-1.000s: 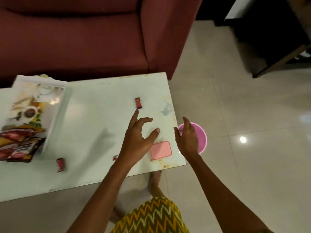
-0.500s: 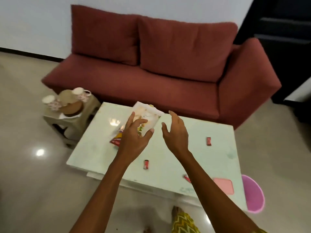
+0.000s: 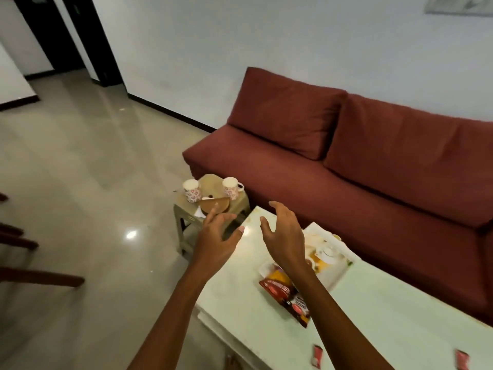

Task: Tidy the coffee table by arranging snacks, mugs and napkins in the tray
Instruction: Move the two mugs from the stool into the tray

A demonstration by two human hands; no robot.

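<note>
Small side stool (image 3: 186, 217), beige, square-topped, on the glossy tiled floor (image 3: 80, 169) just left of the pale surface (image 3: 386, 311). It carries two white mugs with a red floral pattern, one left (image 3: 191, 190) and one right (image 3: 231, 188), either side of a round tan woven piece (image 3: 212, 184).

Left hand (image 3: 216, 240): bare, fingers spread, gripping nothing, raised in front of the stool and partly hiding it.

Right hand (image 3: 284, 236): bare, fingers loosely apart, empty, raised above the surface's left end.

Tray (image 3: 334, 259): white, rectangular, printed with food pictures, on the surface near the sofa (image 3: 373, 166) side. Red and yellow snack packets (image 3: 286, 292) lie at its near end, partly hidden by the right forearm.

Two small red wrapped sweets, one (image 3: 317, 355) and another (image 3: 462, 359), lie loose at the surface's near right edge.

Sofa: dark red fabric, two back cushions, behind the surface.
</note>
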